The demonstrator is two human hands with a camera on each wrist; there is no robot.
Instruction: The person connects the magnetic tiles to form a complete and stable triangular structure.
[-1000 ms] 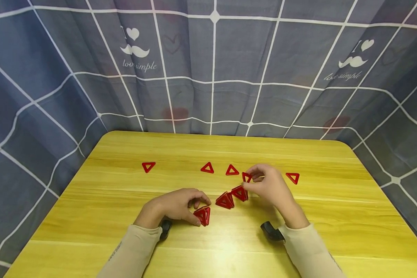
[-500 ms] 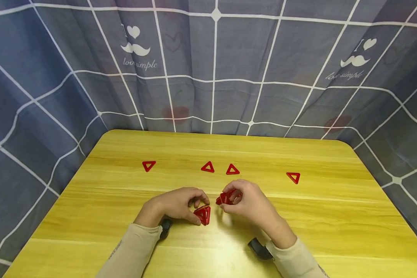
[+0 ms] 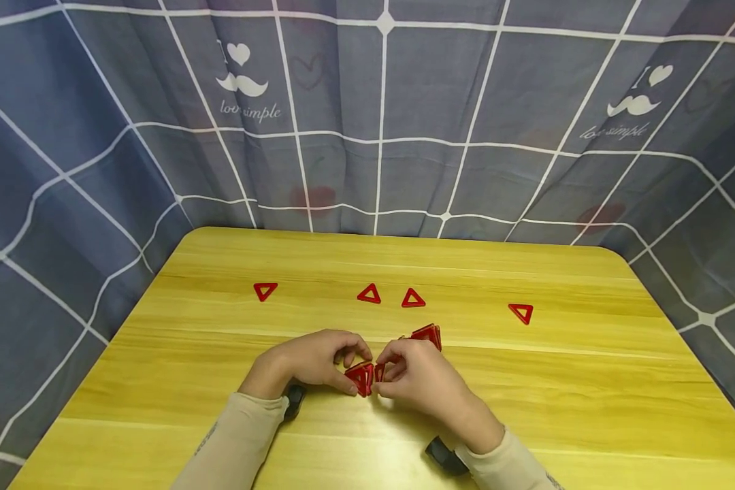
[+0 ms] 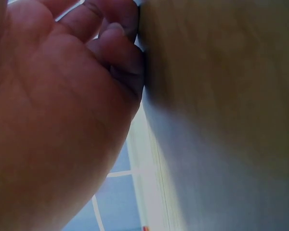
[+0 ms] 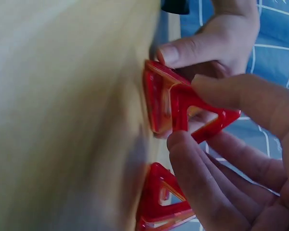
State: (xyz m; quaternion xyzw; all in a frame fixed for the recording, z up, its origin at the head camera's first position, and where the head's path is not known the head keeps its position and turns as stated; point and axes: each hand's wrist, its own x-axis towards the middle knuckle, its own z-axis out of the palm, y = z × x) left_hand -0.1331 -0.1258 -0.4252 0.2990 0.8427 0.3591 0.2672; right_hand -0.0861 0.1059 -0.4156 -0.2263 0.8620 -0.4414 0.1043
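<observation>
My left hand (image 3: 315, 357) rests on the table and holds a small upright cluster of red triangle tiles (image 3: 358, 378) between thumb and fingers. Close to its right side, my right hand (image 3: 425, 381) pinches a single red triangular tile (image 5: 177, 108) with an open middle between thumb and fingertip. In the right wrist view that tile overlaps the cluster; whether they touch I cannot tell. Another standing red tile cluster (image 3: 429, 335) is partly hidden behind my right hand. The left wrist view shows just the palm and curled fingers (image 4: 118, 50) against the table.
Loose red triangles lie flat farther back: one at far left (image 3: 265, 285), two near the middle, a left one (image 3: 369, 300) and a right one (image 3: 413, 304), and one at right (image 3: 529, 313). A grid-patterned curtain (image 3: 337, 170) surrounds the wooden table (image 3: 190, 381).
My right hand has come left and nearer, carrying the pinched tile past the standing clusters to the one at my left hand. The left hand stays in place.
</observation>
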